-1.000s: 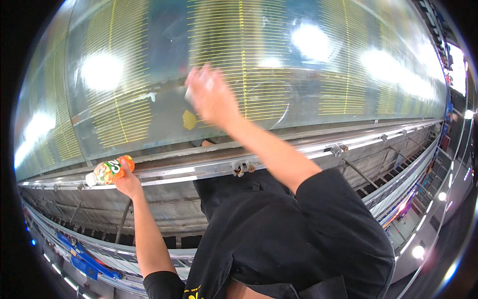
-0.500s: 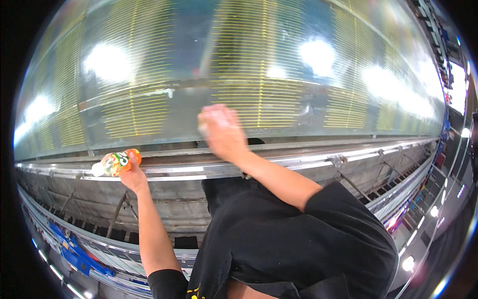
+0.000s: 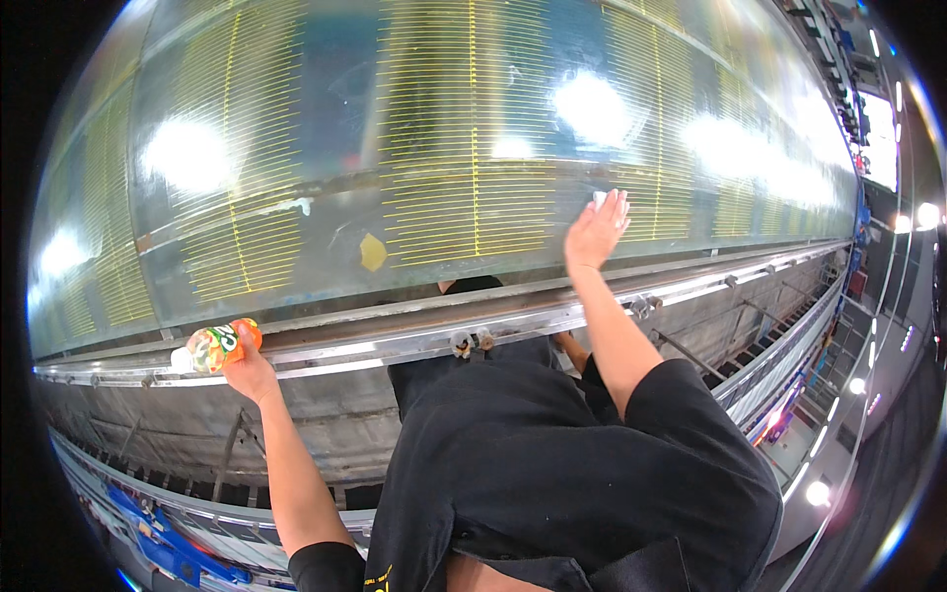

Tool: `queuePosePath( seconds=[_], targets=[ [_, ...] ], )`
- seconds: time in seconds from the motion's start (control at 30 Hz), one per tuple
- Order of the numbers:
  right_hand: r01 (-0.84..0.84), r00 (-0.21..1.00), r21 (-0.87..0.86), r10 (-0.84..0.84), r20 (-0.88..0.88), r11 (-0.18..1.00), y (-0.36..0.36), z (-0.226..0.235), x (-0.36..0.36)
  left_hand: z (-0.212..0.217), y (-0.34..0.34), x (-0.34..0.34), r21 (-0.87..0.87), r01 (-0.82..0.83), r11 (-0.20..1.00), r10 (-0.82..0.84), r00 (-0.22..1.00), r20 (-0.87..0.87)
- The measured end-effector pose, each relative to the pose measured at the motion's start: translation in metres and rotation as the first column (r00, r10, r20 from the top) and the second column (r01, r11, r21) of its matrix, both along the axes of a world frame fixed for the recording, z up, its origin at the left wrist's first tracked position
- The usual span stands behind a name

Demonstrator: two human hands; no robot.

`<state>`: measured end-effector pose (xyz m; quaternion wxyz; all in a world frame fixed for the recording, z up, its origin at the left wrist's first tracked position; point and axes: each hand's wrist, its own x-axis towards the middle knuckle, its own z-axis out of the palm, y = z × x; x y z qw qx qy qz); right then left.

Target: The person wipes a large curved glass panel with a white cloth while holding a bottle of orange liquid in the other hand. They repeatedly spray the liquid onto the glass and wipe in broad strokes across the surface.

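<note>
Two hands: left (image 3: 253,375) around a bottle (image 3: 219,349), long axis crosswise, cap (image 3: 182,359) leftward; right (image 3: 596,237) flattish, hold on white scrap (image 3: 599,199) unclear.

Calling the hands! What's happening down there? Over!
Left hand: gripping orange bottle, white cap pointing left. Right hand: over yellow-lined sheet, small white thing at its fingers. Metal rail runs along the sheet's near edge.

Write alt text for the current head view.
A person's right hand holds a small white piece at a glossy panel marked with yellow lines. The left hand grips a white-capped orange bottle sideways, by a metal rail.
</note>
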<state>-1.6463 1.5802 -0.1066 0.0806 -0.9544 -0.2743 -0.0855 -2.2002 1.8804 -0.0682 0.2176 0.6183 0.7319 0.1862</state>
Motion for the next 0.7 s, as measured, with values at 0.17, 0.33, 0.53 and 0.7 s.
queuePosePath(
  seconds=[0.17, 0.33, 0.53, 0.7],
  targets=[
    [-0.499, 0.769, 0.142, 0.512, -0.382, 0.855, 0.142, 0.020, -0.179, 0.000, -0.001, 0.003, 0.014, -0.007, 1.000, 0.007, 1.000, -0.005],
    [-0.804, 0.374, 0.379, 0.885, -0.277, 0.458, 0.185, 0.026, -0.210, 0.003, 0.004, 0.005, 0.044, 0.005, 0.999, -0.006, 1.000, 0.019],
    [-0.618, 0.786, -0.027, 0.617, -0.036, 0.786, 0.132, 0.006, 0.026, 0.002, -0.006, -0.005, 0.023, -0.020, 1.000, 0.019, 0.999, 0.048],
    [-0.079, 0.997, 0.161, 0.079, 0.005, 0.984, 0.254, -0.021, 0.102, -0.008, -0.003, -0.002, -0.002, -0.027, 1.000, 0.027, 0.995, 0.092]
  ],
)
